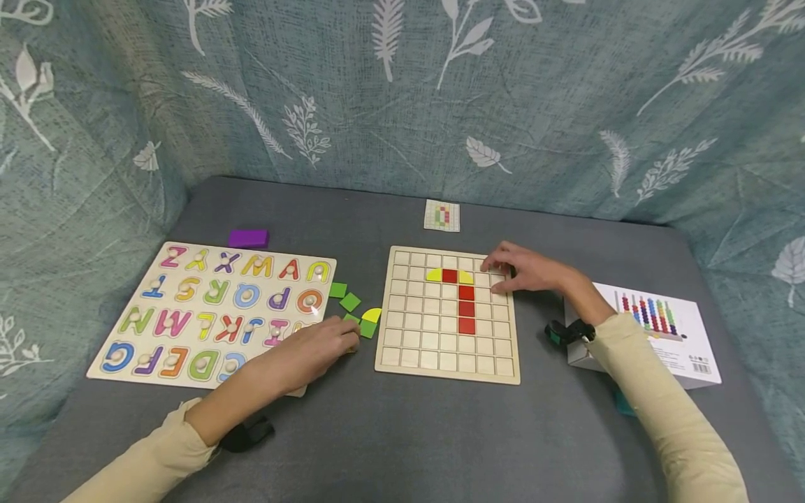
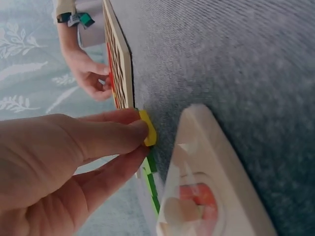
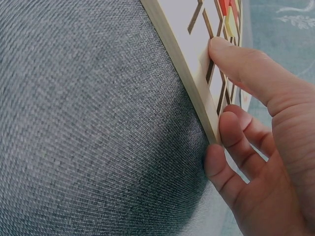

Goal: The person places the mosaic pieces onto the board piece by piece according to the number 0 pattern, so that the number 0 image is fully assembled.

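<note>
Left grip (image 1: 321,353) was drawn together, thumb and fingertips pinching a small yellow piece (image 2: 149,129) near the left side of the grid board (image 1: 429,359). Right grip (image 1: 525,269) had its fingers parted and had hold of no loose piece; its thumb lay on the face of the grid board, near the right edge, with other fingertips at that edge.

Largest was the leafy curtain (image 1: 390,105), hanging behind the grid board. Beneath the grid board spread the gray desk (image 1: 409,433). Left of the grid board lay the alphabet board (image 1: 171,272), its knobbed letters in rows. Right of the grid board sat a white box (image 1: 679,349) printed with coloured beads. Beyond the grid board's far edge lay a card (image 1: 442,216); far to its left, a purple block (image 1: 248,239). Green squares (image 1: 350,302) lay just left of the grid board. Red squares (image 1: 466,309) sat in its cells.
</note>
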{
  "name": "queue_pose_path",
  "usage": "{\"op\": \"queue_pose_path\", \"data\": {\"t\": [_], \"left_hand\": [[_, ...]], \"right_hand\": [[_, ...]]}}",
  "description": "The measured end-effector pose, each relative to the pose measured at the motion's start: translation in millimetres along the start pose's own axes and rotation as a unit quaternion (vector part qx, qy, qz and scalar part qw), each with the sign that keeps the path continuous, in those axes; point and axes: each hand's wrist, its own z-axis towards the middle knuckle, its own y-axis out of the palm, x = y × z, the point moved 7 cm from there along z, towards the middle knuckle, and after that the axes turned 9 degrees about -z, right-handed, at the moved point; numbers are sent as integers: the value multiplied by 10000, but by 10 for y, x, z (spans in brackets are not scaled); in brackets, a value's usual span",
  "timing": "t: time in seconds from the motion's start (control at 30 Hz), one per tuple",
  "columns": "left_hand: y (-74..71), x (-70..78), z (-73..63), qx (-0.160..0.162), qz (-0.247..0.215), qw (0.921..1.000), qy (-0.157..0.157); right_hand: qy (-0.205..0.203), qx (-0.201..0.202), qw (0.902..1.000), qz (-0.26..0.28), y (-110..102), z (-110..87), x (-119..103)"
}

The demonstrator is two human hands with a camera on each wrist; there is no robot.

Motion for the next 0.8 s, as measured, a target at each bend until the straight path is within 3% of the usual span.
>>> {"op": "queue_pose_path", "data": {"t": [0.1, 0.3, 0.43, 0.7, 0.8], "left_hand": [[11, -27, -15, -11, -214, 9998, 14], [21, -37, -29, 19, -175, 9998, 6], [16, -14, -28, 13, -216, 9997, 65], [51, 27, -26, -519, -463, 9974, -159], [56, 32, -31, -537, -414, 9974, -256]], "right_hand": [[-5, 10, 10000, -9, -3, -2, 2], [350, -194, 9992, 22, 19, 18, 41], [355, -210, 9991, -6, 14, 20, 39], [318, -231, 9992, 88, 15, 13, 36], [284, -220, 9993, 99, 17, 14, 36]]}}
